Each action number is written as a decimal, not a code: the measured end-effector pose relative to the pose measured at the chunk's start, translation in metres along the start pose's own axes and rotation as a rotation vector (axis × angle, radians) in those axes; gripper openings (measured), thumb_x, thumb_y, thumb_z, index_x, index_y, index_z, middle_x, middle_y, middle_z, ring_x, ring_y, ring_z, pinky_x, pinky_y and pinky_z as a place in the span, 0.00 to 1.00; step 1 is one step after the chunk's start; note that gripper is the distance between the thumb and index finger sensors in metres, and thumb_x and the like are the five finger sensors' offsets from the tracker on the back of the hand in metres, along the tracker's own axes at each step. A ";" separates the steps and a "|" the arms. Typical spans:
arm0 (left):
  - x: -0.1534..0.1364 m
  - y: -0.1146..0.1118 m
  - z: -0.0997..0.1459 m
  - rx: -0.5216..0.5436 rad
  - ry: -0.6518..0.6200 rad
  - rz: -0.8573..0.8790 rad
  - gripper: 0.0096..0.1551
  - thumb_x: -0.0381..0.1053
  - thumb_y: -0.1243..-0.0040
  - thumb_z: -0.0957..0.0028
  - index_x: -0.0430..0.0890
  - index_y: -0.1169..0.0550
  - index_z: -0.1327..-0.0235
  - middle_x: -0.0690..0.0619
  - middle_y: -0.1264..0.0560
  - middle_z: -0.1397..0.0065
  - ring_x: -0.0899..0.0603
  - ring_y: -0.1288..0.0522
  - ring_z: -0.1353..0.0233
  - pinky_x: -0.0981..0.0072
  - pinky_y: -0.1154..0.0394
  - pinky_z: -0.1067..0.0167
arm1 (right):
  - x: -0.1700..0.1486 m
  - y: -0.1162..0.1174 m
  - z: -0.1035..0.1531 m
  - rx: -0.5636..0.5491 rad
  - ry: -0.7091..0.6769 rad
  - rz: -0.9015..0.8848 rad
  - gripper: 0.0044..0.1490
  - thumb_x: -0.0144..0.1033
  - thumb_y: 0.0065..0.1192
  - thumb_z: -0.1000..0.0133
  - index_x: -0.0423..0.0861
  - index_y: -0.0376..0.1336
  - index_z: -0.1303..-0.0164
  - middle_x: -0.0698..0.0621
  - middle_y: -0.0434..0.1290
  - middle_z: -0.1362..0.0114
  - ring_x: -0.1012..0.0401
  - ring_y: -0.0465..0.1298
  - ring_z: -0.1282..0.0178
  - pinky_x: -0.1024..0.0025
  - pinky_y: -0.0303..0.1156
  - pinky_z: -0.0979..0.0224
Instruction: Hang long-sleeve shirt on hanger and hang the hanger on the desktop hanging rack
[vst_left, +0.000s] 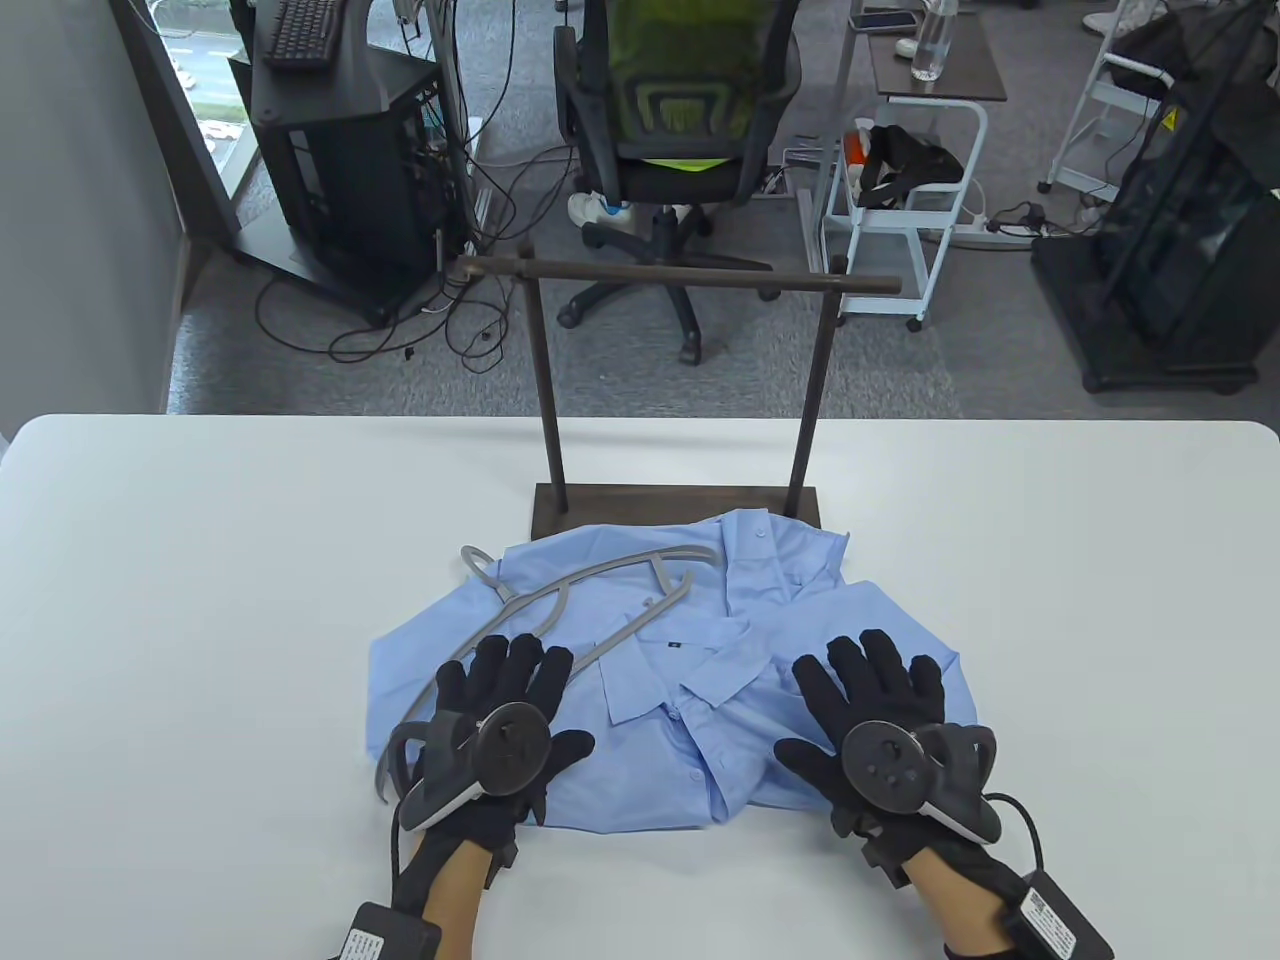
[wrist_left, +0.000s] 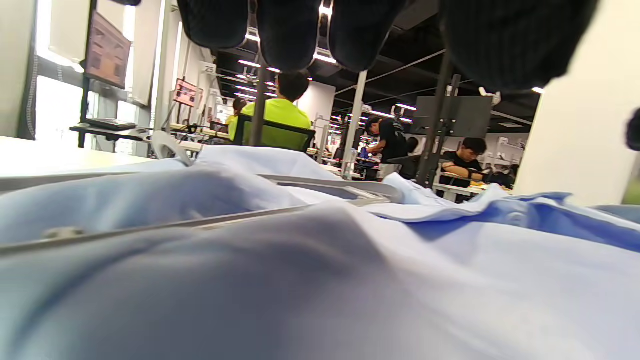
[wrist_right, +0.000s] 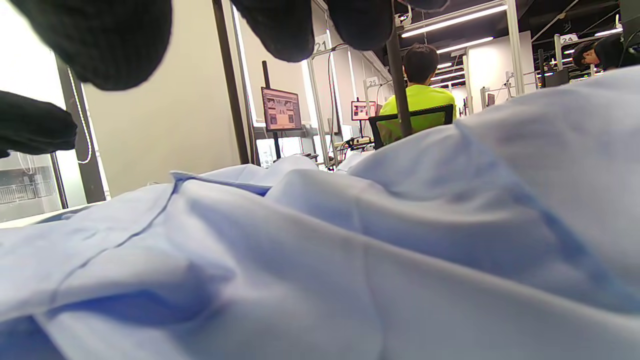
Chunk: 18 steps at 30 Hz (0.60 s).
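A light blue long-sleeve shirt (vst_left: 680, 680) lies bunched on the white table (vst_left: 200, 600), in front of the dark hanging rack (vst_left: 680, 390). A grey plastic hanger (vst_left: 590, 590) lies across the shirt's left part, its hook (vst_left: 478, 562) pointing far left. My left hand (vst_left: 500, 690) lies flat, fingers straight, over the hanger's lower arm and the shirt. My right hand (vst_left: 880, 680) lies flat on the shirt's right side. In the left wrist view the shirt (wrist_left: 320, 280) and hanger (wrist_left: 330, 189) fill the lower frame. The right wrist view shows the shirt (wrist_right: 350, 250) alone.
The rack's base (vst_left: 677, 505) stands just behind the shirt, its crossbar (vst_left: 680, 277) high above. Beyond the table are an office chair (vst_left: 675, 130), a computer stand (vst_left: 350, 150) and a white cart (vst_left: 905, 200). People sit in the background of the wrist views.
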<state>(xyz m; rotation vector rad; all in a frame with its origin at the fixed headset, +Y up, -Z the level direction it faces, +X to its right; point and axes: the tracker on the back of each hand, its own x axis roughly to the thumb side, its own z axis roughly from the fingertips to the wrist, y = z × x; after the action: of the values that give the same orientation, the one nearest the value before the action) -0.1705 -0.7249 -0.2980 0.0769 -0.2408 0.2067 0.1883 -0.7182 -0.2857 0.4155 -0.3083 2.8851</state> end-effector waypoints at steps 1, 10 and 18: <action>-0.002 0.001 0.000 0.005 0.015 -0.002 0.53 0.71 0.40 0.60 0.51 0.35 0.20 0.43 0.39 0.16 0.28 0.41 0.16 0.25 0.46 0.30 | -0.001 0.000 0.000 0.003 0.001 0.004 0.51 0.68 0.66 0.56 0.54 0.61 0.23 0.41 0.57 0.19 0.38 0.52 0.16 0.24 0.45 0.24; -0.058 0.019 0.005 0.086 0.269 0.023 0.44 0.64 0.34 0.56 0.49 0.28 0.25 0.40 0.32 0.21 0.27 0.29 0.24 0.23 0.36 0.36 | -0.003 0.001 -0.003 0.016 0.012 0.020 0.51 0.67 0.66 0.55 0.54 0.61 0.23 0.40 0.57 0.19 0.38 0.53 0.16 0.24 0.45 0.24; -0.102 0.016 0.009 0.035 0.490 0.052 0.36 0.57 0.30 0.53 0.42 0.20 0.33 0.36 0.27 0.27 0.25 0.25 0.29 0.21 0.33 0.42 | 0.007 0.002 0.001 0.031 -0.011 0.037 0.50 0.67 0.66 0.55 0.54 0.61 0.23 0.40 0.57 0.19 0.38 0.53 0.17 0.25 0.45 0.24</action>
<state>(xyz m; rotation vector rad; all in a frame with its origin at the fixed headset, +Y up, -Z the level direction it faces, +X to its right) -0.2727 -0.7301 -0.3138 0.0523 0.2496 0.2746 0.1819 -0.7195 -0.2835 0.4358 -0.2755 2.9277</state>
